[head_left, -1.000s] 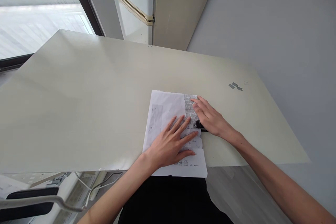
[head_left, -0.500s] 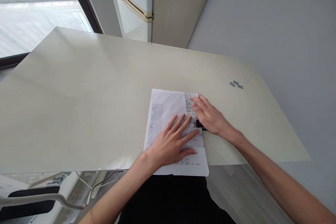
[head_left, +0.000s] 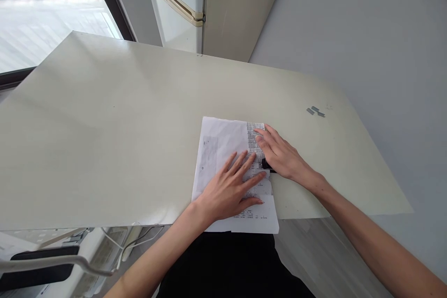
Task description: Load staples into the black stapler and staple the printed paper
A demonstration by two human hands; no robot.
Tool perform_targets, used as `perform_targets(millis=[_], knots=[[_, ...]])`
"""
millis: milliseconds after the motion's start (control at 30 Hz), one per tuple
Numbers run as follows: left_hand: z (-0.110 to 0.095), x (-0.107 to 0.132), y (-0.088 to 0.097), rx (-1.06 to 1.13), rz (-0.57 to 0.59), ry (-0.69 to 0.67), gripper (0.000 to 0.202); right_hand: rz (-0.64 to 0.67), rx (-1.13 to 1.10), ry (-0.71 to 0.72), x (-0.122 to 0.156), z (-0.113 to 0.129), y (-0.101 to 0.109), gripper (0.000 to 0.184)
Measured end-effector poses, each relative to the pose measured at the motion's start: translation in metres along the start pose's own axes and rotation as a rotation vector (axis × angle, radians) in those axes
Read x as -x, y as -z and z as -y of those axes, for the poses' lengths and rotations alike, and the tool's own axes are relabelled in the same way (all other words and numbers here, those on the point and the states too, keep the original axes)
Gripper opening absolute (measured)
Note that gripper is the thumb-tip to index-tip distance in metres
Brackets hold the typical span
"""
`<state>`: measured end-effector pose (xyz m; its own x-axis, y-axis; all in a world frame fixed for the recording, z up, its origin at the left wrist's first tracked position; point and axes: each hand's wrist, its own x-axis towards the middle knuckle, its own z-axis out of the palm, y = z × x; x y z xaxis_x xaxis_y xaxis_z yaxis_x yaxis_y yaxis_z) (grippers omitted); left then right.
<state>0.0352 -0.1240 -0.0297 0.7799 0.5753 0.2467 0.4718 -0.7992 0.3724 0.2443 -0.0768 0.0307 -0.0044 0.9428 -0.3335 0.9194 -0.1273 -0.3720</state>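
Note:
A white sheet of paper (head_left: 216,149) lies at the near edge of the cream table (head_left: 122,121), its right strip folded over so printed text shows. My left hand (head_left: 228,188) lies flat on the sheet with fingers spread, open. My right hand (head_left: 281,156) rests on the folded strip (head_left: 254,131), fingers stretched along the crease, open. A small black object (head_left: 265,165) peeks out under my right palm at the paper's right edge; what it is I cannot make out.
Two short grey strips (head_left: 315,111) lie on the table to the right. A refrigerator (head_left: 195,4) stands behind the table. A window (head_left: 42,14) is at the far left. A chair arm (head_left: 42,267) and cables (head_left: 132,242) sit below the table's near left edge.
My right hand's fingers have slid slightly down along the folded strip. My left hand has stayed flat on the sheet. The view has tilted a little.

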Motion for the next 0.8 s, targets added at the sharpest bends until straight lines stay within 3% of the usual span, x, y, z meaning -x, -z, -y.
perform_targets(millis=[800], knots=[[0.0,-0.0004,-0.0022,0.004,-0.007,0.002,0.067,0.002,-0.002,-0.006,-0.0003,0.0006,-0.0002,0.068]])
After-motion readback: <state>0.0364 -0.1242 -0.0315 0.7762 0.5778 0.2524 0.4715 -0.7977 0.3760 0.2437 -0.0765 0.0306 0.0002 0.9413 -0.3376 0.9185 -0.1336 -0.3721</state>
